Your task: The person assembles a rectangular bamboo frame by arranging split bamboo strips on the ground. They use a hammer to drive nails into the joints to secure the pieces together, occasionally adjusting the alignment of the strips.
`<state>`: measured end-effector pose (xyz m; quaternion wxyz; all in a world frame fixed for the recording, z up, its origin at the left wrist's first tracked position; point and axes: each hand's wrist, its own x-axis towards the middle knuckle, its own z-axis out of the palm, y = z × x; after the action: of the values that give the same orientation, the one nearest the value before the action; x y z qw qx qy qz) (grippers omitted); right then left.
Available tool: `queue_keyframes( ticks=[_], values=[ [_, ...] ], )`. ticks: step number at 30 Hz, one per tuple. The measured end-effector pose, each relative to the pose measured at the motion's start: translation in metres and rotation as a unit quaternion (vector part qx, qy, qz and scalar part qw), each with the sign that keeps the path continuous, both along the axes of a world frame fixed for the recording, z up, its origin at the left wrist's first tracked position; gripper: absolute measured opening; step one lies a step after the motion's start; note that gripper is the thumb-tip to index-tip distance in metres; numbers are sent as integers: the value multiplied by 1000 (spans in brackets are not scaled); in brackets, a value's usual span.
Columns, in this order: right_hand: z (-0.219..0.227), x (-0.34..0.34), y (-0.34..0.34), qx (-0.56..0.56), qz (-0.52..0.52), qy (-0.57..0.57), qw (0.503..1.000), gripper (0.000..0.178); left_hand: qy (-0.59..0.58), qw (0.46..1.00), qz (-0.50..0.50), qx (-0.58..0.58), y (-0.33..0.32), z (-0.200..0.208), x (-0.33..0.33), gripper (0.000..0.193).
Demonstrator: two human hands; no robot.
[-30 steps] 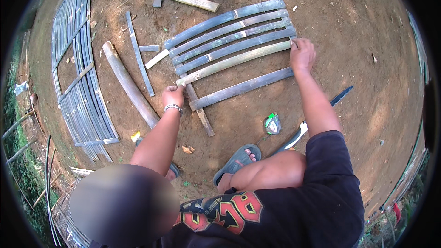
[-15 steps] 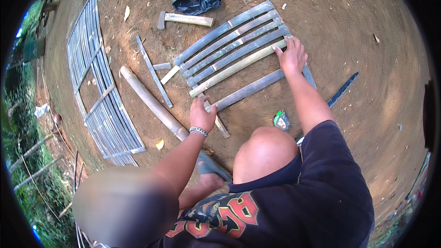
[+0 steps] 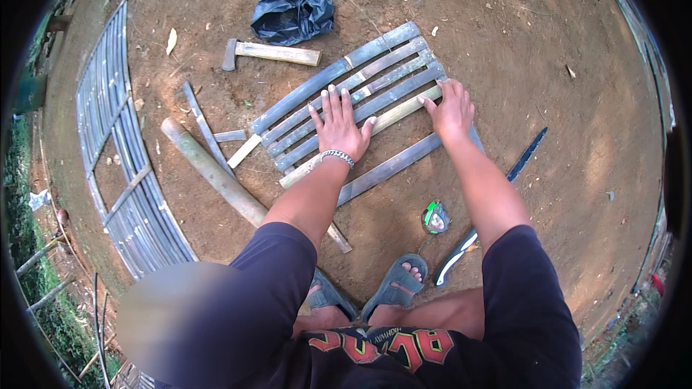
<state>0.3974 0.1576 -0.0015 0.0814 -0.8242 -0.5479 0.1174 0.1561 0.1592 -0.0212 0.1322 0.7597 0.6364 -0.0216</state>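
A small frame of bamboo slats lies on the ground in front of me, several dark strips side by side across crosspieces. My left hand rests flat over the slats, fingers spread, wrist above a paler greenish bamboo slat. At the frame's right side my right hand has its thumb and fingers around the end of that pale slat. Nearer to me, a separate dark slat crosses the frame with a wide gap before it. The right forearm hides part of the right crosspiece.
Left of the frame lie a bamboo pole, thin strips and a large slatted panel. A hatchet and black plastic bag are beyond. A tape measure and handsaw lie near my sandals.
My left hand has moved from the frame's near left end up onto the slats and flattened. My right hand stays at the pale slat's end. My raised knee has dropped from view; both feet now show.
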Motion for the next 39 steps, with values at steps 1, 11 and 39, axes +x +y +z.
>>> queue_keyframes(
  ticks=[1,11,39],
  values=[
    [-4,-2,-6,3,-8,-2,1000,60,15,1000,0,-10,-4,0,0,92],
    [-9,-12,-5,30,-44,23,998,62,-31,999,-5,-37,6,8,-8,88],
    [-8,-246,313,-68,247,-89,963,31,-134,991,1,-13,5,-4,-23,82]
  ],
)
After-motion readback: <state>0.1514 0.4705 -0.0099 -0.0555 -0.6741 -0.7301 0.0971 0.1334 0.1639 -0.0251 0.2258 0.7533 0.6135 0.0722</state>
